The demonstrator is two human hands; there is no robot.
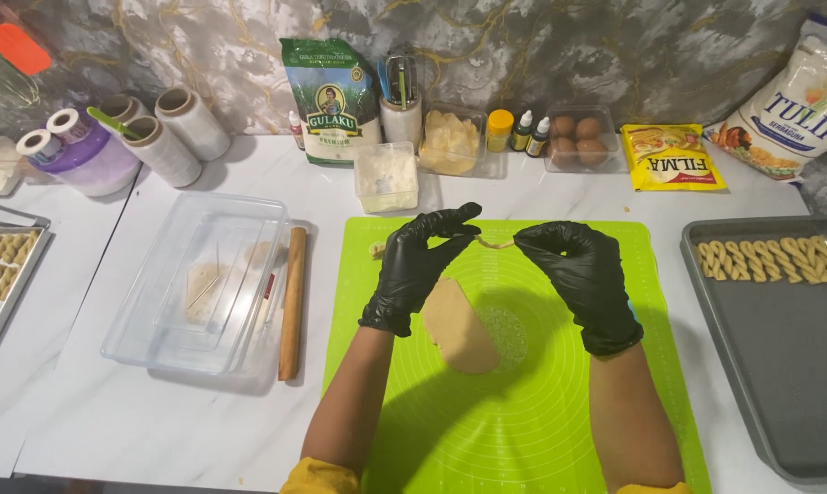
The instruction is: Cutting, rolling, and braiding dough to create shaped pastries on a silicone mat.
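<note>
While both glossy black-gloved hands, left hand (420, 265) and right hand (580, 271), pinch a thin twisted dough strip (493, 242), a flat tan dough slab (457, 327) lies on the ringed green silicone mat (523, 421).

A thin, pale strip of dough (493, 242) hangs stretched above the green silicone mat (541, 412), its ends pinched at roughly equal height, sagging slightly in the middle. Below it, a flattened tan slab of dough (459, 327) lies on the mat, tilted diagonally, its edges rounded.
</note>
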